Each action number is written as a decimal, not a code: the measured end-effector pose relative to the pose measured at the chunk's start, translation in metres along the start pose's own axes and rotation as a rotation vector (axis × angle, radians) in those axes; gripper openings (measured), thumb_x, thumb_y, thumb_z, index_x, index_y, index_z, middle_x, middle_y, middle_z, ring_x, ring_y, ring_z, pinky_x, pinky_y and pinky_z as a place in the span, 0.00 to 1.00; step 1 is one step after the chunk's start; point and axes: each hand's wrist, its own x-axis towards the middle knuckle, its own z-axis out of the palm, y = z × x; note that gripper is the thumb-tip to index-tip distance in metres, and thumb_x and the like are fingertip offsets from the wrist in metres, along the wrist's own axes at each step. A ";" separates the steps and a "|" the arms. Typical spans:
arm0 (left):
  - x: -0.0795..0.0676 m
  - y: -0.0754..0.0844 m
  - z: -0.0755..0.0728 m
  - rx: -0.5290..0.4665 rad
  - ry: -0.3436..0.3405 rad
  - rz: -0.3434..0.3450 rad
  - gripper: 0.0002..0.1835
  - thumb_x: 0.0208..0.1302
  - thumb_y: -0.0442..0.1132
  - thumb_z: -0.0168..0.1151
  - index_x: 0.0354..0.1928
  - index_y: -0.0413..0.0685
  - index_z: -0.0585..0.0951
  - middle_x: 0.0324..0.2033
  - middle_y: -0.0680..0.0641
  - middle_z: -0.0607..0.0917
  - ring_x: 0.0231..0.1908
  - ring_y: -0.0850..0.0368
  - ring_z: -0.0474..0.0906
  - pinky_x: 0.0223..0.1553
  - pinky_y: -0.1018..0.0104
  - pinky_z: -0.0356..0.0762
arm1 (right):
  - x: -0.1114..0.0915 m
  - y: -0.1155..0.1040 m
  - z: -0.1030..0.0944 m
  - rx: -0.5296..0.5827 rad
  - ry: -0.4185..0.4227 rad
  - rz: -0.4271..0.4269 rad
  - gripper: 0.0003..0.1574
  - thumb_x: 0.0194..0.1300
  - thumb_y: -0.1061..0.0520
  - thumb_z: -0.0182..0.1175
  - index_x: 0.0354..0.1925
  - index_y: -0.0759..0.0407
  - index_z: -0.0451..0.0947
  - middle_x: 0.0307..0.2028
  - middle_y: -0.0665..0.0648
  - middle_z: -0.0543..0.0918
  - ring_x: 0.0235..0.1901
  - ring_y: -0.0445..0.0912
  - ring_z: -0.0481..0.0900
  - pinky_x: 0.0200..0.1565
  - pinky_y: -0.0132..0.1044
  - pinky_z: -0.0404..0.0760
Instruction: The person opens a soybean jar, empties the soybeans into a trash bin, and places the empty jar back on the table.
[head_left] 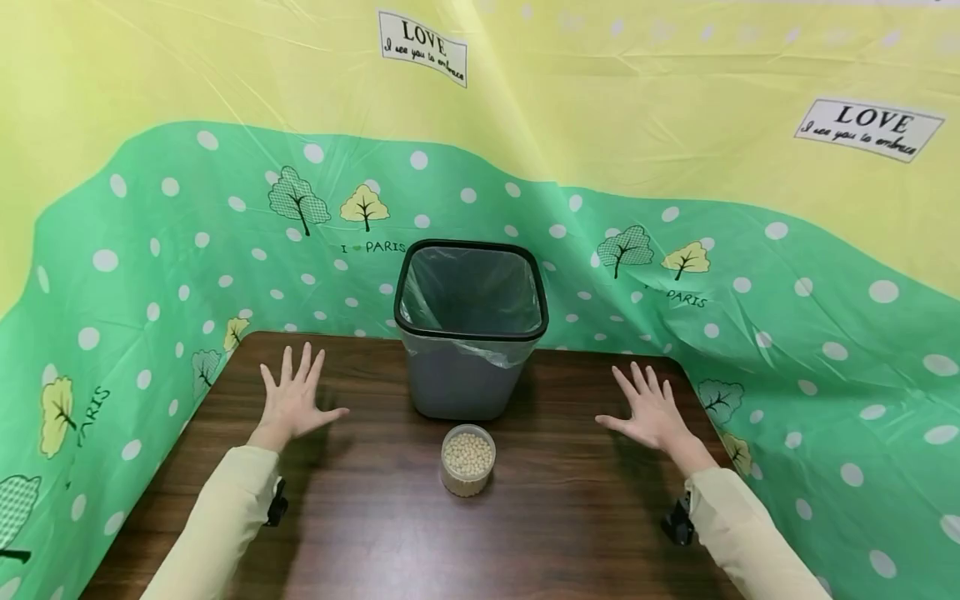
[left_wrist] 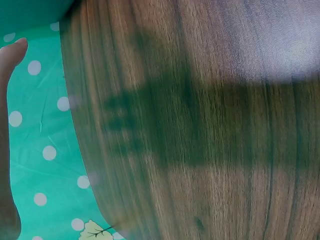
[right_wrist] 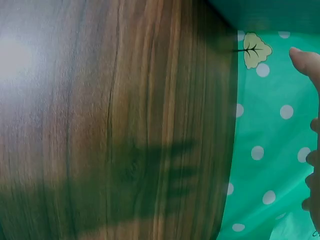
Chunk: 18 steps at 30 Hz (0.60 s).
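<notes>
With fingers spread, my left hand (head_left: pixel 293 406) hovers over the left part of the table and holds nothing. On the other side my right hand (head_left: pixel 649 414) is spread the same way, also holding nothing. Between them stands a grey trash bin (head_left: pixel 465 379) with a black rim and a clear plastic liner. In front of the bin sits a small clear tub (head_left: pixel 467 484), filled with round pale beans (head_left: pixel 468 454). Both wrist views catch only part of each hand, with the left thumb (left_wrist: pixel 19 50) and right thumb (right_wrist: pixel 302 61) at the outer edges.
The dark wood-grain table (head_left: pixel 360 533) has rounded far corners. A green and yellow printed cloth (head_left: pixel 480 158) hangs behind it and along both sides, close to the table's edges. Hand shadows fall on the tabletop.
</notes>
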 end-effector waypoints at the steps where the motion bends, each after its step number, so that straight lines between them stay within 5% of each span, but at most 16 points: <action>1: 0.000 0.001 0.000 -0.004 0.001 0.007 0.60 0.45 0.70 0.58 0.71 0.44 0.43 0.68 0.35 0.42 0.66 0.34 0.27 0.54 0.28 0.22 | 0.000 -0.001 0.001 0.016 -0.002 -0.008 0.61 0.51 0.27 0.54 0.70 0.58 0.46 0.67 0.72 0.44 0.65 0.69 0.38 0.59 0.67 0.38; 18: -0.004 0.051 0.007 -0.112 0.067 0.194 0.60 0.42 0.69 0.62 0.71 0.46 0.47 0.69 0.40 0.43 0.68 0.40 0.36 0.59 0.31 0.37 | -0.004 -0.044 0.016 0.416 0.017 -0.074 0.63 0.46 0.40 0.68 0.70 0.54 0.45 0.67 0.66 0.53 0.63 0.64 0.55 0.55 0.62 0.61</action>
